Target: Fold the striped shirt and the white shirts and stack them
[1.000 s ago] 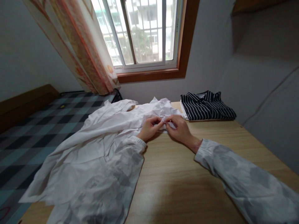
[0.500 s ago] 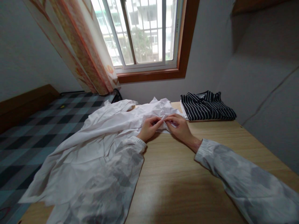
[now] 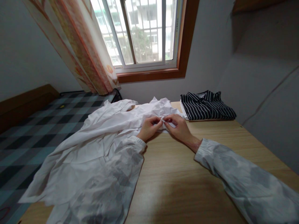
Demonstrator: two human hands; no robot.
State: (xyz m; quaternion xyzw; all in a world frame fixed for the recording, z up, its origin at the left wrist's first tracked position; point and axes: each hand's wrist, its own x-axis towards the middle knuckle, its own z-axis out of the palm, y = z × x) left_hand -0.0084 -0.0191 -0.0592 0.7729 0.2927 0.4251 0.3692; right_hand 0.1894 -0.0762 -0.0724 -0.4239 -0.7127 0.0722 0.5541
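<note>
A crumpled white shirt (image 3: 98, 137) lies spread over the left part of a wooden table (image 3: 177, 183) and hangs off its left edge. My left hand (image 3: 149, 128) and my right hand (image 3: 178, 128) meet at the shirt's upper part near its collar. Both pinch a small fold of the white fabric between thumb and fingers, fingertips almost touching. Both my arms wear pale patterned sleeves; the left forearm rests on the shirt.
A folded black shirt with white stripes (image 3: 206, 105) lies at the table's far right corner. A bed with a checked cover (image 3: 35, 127) stands to the left. Behind are a window (image 3: 144, 34), an orange patterned curtain (image 3: 79, 46) and grey walls.
My fingers have shifted slightly on the fabric fold; the right hand moved up a little toward the collar. The shirt has barely moved.
</note>
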